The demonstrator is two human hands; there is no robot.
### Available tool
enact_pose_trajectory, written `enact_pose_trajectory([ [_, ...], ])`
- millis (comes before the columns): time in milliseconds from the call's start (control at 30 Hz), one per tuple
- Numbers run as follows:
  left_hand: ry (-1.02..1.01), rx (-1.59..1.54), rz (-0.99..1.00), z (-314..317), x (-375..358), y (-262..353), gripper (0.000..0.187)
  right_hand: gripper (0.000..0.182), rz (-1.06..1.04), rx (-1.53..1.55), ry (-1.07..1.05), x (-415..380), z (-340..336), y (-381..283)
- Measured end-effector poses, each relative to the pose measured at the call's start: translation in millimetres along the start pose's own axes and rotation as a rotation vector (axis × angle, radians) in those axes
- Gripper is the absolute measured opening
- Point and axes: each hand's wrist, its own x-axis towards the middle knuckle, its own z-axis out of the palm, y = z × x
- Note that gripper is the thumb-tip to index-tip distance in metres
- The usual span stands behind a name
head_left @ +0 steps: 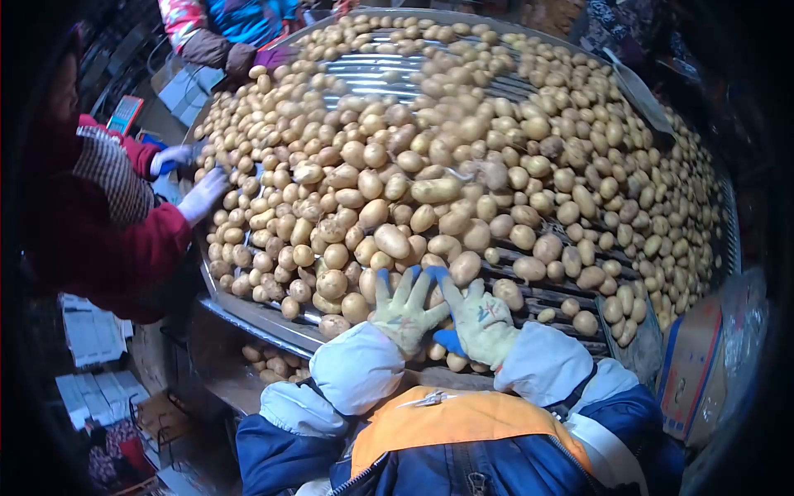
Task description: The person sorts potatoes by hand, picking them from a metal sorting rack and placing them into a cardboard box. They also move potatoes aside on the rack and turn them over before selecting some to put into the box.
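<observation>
both gloved hands spread on the near edge of a potato pile

in the head view, the left hand [404, 312] is open, palm down, its fingers fanned out and their tips touching potatoes [392, 240]. the right hand [484, 322] is just beside it, also open and palm down, with its fingers pointing forward and inward over the near potatoes. neither hand is closed around anything. the gloves are pale with blue fingertips, and the fingers of the two hands come close together; whether they touch is hard to tell.

the potatoes lie ahead of both hands and spread far out to either side, on a wide table [285, 328] with metal slats [376, 73]. dark gaps between slats show ahead of the right hand. a few more potatoes sit lower down, to the left of the left hand.

well to the left of the left hand, a co-worker in a dark red sleeve [157, 240] has two pale-gloved hands at the table's edge. another person in a bright patterned sleeve [184, 21] is at the far side, ahead and left. to the right of the right hand, a cardboard box [691, 364] stands beside clear plastic [744, 331].
</observation>
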Motion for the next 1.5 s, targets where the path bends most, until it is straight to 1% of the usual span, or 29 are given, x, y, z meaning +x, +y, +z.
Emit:
enact_pose_trajectory([
  [67, 0.011, 0.019, -0.047, -2, -2, -14, 0.077, 0.082, -0.016, 0.021, 0.040, 28, 17, -5],
  [100, 0.026, 0.045, -0.075, -5, 0, -22, 0.072, 0.080, -0.032, 0.010, -0.031, 33, -3, -19],
  [133, -0.006, 0.019, -0.107, -16, 1, -28, 0.073, 0.080, -0.060, -0.012, -0.009, 47, -3, -25],
  [233, -0.063, -0.064, -0.220, -29, -1, -48, 0.085, 0.091, -0.159, -0.063, 0.027, 76, -9, -41],
  [300, -0.062, -0.030, -0.249, -33, -3, -53, 0.098, 0.090, -0.282, -0.089, 0.085, 93, -10, -38],
  [333, -0.060, -0.052, -0.236, -35, -6, -51, 0.095, 0.076, -0.320, -0.141, 0.117, 88, -16, -34],
  [367, -0.053, -0.070, -0.223, -44, -7, -50, 0.093, 0.076, -0.318, -0.146, 0.125, 84, -22, -25],
  [433, 0.097, -0.160, -0.155, -44, -23, -53, 0.079, 0.058, -0.497, -0.033, 0.129, 81, -37, -9],
  [467, 0.191, -0.217, -0.122, -50, -31, -55, 0.062, 0.046, -0.385, 0.146, 0.065, 64, -76, -21],
  [500, 0.195, -0.220, -0.121, -62, -31, -56, 0.062, 0.044, -0.323, 0.140, 0.155, 75, -74, -7],
  [567, 0.239, -0.508, -0.411, -80, -27, -60, 0.051, 0.047, -0.384, -0.122, 0.524, 96, -82, 9],
  [600, 0.623, -0.153, -0.219, -75, -26, -66, 0.054, 0.047, -0.381, -0.125, 0.520, 115, -80, 12],
  [633, 0.622, -0.158, -0.215, -72, -17, -74, 0.054, 0.049, -0.299, -0.191, 0.500, 138, -74, 15],
  [700, 0.410, 0.012, -0.276, -62, 13, -90, 0.061, 0.051, -0.208, -0.262, 0.481, 169, -62, 14],
  [733, 0.369, 0.150, -0.304, -35, 27, -103, 0.066, 0.052, -0.119, -0.316, 0.477, 183, -55, 9],
  [767, 0.367, 0.143, -0.296, -38, 34, -107, 0.066, 0.052, -0.025, -0.368, 0.467, 191, -53, 3],
  [833, 0.227, 0.190, -0.376, -48, 53, -117, 0.057, 0.050, 0.004, -0.375, 0.427, 205, -63, -2],
  [867, 0.268, 0.160, -0.387, -56, 58, -124, 0.061, 0.054, -0.046, -0.427, 0.408, 210, -71, -6],
  [900, 0.213, 0.149, -0.427, -67, 66, -125, 0.056, 0.058, -0.091, -0.473, 0.391, 215, -77, -6],
  [967, 0.240, 0.171, -0.419, -79, 78, -136, 0.048, 0.050, -0.228, -0.518, 0.552, 238, -73, 5],
  [1033, 0.256, 0.206, -0.429, -78, 105, -157, 0.046, 0.045, -0.147, -0.483, 0.488, 252, -95, -7],
  [1133, 0.317, 0.336, -0.545, -88, 143, -192, 0.041, 0.039, -0.090, -0.561, 0.578, 289, -116, -8],
  [1167, 0.302, 0.325, -0.573, -96, 153, -198, 0.038, 0.037, -0.079, -0.465, 0.579, 303, -126, -7],
  [1233, 0.354, 0.414, -0.546, -89, 157, -211, 0.043, 0.043, -0.079, -0.273, 0.571, 323, -145, 1],
  [1300, 0.343, 0.446, -0.479, -75, 142, -207, 0.036, 0.056, 0.043, -0.170, 0.449, 333, -161, 9],
  [1333, 0.495, 0.475, -0.454, -63, 130, -197, 0.047, 0.063, 0.032, 0.138, 0.484, 337, -156, 20],
  [1367, 0.410, 0.401, -0.450, -53, 124, -190, 0.044, 0.061, -0.024, 0.144, 0.550, 336, -144, 32],
  [1433, 0.198, 0.212, -0.466, -71, 106, -158, 0.043, 0.056, -0.047, 0.031, 0.400, 305, -153, 22],
  [1500, 0.199, 0.120, -0.463, -66, 94, -144, 0.043, 0.047, -0.314, -0.247, 0.524, 298, -106, 47],
])
